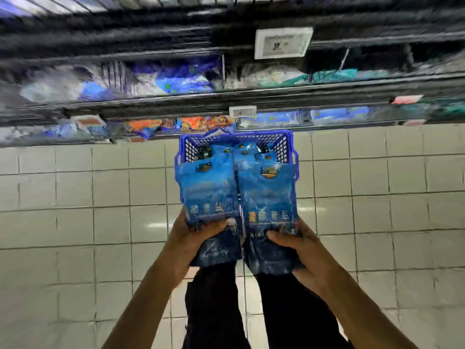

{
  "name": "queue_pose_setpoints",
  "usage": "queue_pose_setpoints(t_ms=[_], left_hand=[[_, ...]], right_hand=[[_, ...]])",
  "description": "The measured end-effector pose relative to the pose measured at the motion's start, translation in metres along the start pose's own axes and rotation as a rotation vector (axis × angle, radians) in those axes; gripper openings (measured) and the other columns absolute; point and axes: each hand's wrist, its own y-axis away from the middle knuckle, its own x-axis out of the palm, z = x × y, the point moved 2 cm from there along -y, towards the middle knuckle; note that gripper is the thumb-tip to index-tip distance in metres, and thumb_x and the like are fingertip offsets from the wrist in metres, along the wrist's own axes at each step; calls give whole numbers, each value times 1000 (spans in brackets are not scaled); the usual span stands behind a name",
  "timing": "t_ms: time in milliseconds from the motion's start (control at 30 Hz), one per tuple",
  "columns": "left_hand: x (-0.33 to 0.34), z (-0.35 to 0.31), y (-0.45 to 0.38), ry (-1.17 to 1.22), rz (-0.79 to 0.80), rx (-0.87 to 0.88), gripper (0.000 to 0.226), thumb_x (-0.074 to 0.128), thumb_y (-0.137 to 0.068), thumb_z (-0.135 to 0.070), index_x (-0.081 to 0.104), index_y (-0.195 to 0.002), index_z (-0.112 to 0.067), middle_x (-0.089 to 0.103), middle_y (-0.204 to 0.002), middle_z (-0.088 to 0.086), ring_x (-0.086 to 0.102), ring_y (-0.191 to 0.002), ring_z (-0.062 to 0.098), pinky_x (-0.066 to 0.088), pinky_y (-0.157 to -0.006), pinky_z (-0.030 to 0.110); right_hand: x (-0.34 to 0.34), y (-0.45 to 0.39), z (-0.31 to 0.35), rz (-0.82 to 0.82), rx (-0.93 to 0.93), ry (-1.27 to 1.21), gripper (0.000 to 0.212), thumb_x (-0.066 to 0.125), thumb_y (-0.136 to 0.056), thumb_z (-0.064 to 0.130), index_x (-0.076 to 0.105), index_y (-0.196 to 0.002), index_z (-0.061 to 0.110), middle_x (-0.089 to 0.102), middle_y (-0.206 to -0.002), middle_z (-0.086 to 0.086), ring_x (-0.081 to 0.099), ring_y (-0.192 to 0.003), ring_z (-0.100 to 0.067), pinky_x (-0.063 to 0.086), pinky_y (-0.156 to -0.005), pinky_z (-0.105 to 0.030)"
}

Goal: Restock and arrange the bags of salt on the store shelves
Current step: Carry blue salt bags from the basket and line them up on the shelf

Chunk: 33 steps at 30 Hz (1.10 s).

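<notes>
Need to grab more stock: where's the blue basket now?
Head view, centre: the blue basket sits on the tiled floor below the shelves, just beyond the held salt bags.

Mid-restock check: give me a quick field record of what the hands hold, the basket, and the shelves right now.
left hand: grips the lower end of the left salt bag
right hand: grips the lower end of the right salt bag
bags: side by side, above the basket
basket: blue, on the tiled floor, more blue bags inside
shelves: blurred, hold packaged goods
price tag: unreadable

Single head-worn view, steeply down, close above hands [241, 243], shelves [226, 96] ahead.
</notes>
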Motion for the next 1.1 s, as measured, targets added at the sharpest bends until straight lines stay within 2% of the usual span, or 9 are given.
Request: queue_pose_setpoints(t_ms=[167, 267, 367, 500, 667, 833, 967, 1033, 1100], left_hand=[[21, -74, 73, -36, 31, 93, 67, 96, -59, -21, 67, -120, -18, 77, -114, 5, 74, -101, 20, 60, -81, 29], [34, -110, 102, -103, 45, 134, 69, 93, -64, -23, 63, -127, -23, 76, -117, 0, 73, -107, 16, 59, -84, 25], [50, -141, 116, -67, 45, 109, 63, 91, -65, -41, 65, -122, -36, 78, -110, -7, 76, -92, 11, 60, -69, 26], [72, -172, 118, -10, 109, -3, 76, 74, -69, -58, 58, -139, -33, 67, -135, -2, 68, -117, 20, 58, -92, 44], [99, -194, 113, -211, 344, 42, 67, 82, -64, -59, 66, -126, -38, 71, -128, -11, 65, -122, 18, 48, -108, 47], [135, -191, 115, -472, 649, 34, 36, 78, -76, -43, 75, -112, -38, 75, -120, -1, 73, -108, 15, 60, -78, 27], [171, -168, 126, -704, 828, 57, 24, 71, -88, -30, 75, -112, -28, 78, -113, -4, 73, -107, 16, 56, -85, 30], [191, -153, 137, -789, 862, 55, 11, 70, -92, -21, 72, -101, -27, 78, -94, -21, 73, -94, -2, 55, -76, 17], [210, -136, 150, -847, 915, 31, 12, 72, -90, -23, 68, -99, -29, 76, -86, -25, 71, -86, -8, 54, -78, 21]], right_hand=[[23, 93, 42, -42, -114, 38, 32, 74, -69, 5, 73, -100, 9, 78, -84, -7, 75, -69, -17, 58, -56, -27], [29, 138, 64, -97, -200, 19, 39, 76, -74, 20, 73, -111, 7, 77, -106, -14, 75, -97, -29, 62, -79, -40], [31, 175, 79, -168, -286, 13, 49, 78, -77, 26, 70, -120, 3, 73, -116, -20, 68, -112, -41, 51, -101, -59], [28, 210, 83, -219, -416, -108, 55, 83, -69, 28, 70, -117, 4, 75, -112, -20, 74, -99, -38, 61, -78, -48], [22, 241, 48, -348, -551, -327, 50, 86, -70, 32, 73, -114, 13, 75, -115, -18, 74, -100, -39, 61, -73, -45], [28, 268, -13, -599, -673, -588, 52, 82, -72, 28, 69, -118, 7, 75, -112, -21, 74, -98, -40, 62, -73, -45], [33, 296, -64, -737, -729, -721, 54, 83, -71, 29, 69, -118, 9, 76, -110, -17, 75, -98, -37, 63, -72, -44], [31, 308, -89, -786, -746, -804, 47, 82, -72, 33, 72, -114, 16, 77, -109, -15, 75, -98, -35, 63, -73, -45], [30, 318, -110, -828, -743, -892, 34, 81, -71, 41, 77, -102, 26, 78, -108, -11, 76, -97, -32, 63, -72, -45]])
